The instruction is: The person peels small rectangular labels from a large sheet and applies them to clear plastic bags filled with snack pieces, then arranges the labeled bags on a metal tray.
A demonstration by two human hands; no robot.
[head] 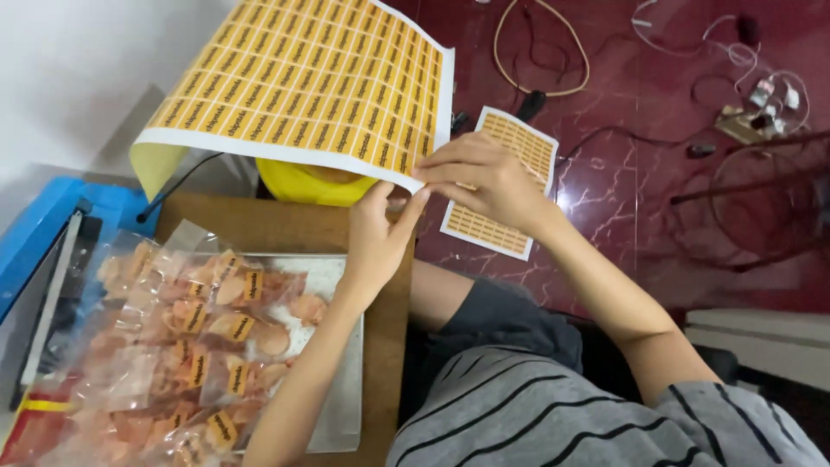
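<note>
We hold sticker sheet [303, 78] up, far centre, over tabletop [285, 227]. Left hand [376, 238] and right hand [484, 177] fingers pinch its near right corner. Labelled snack bags [181, 337] on tray [341, 380], near left. Smaller sheet [519, 147] on floor [657, 199], right.

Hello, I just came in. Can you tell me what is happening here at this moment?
A person seated at a low wooden table holds up a large sheet of orange stickers. Both hands meet at its lower corner: the left hand pinches the edge from below, and the right hand picks at it from above. A smaller sticker sheet lies on the dark red floor. On a metal tray sit clear bags of snacks, many already carrying orange stickers.
</note>
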